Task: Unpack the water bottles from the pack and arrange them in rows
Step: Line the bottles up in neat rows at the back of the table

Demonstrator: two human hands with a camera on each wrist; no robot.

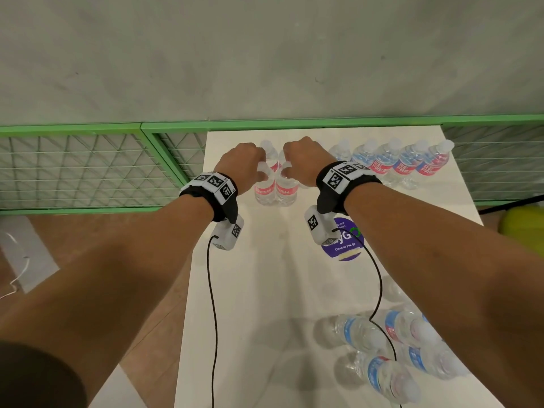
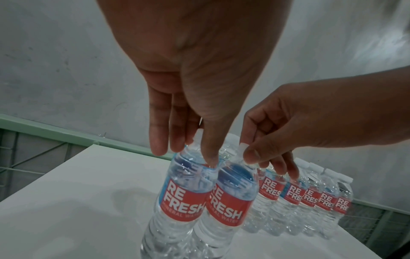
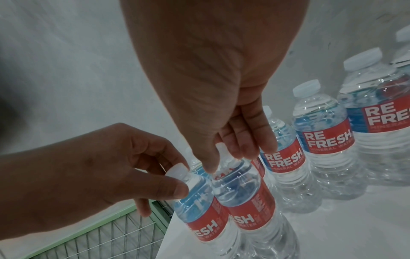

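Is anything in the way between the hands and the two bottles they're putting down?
No. The left hand and right hand already pinch the necks of the two front bottles, standing on the table.

On the table (image 1: 250,290), two bottles (image 1: 275,189) stand left of the bottle row (image 1: 394,163).

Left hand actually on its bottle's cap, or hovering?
Touching. The right wrist view shows the left hand with thumb and a finger pinching the white cap of the left bottle, no gap visible.
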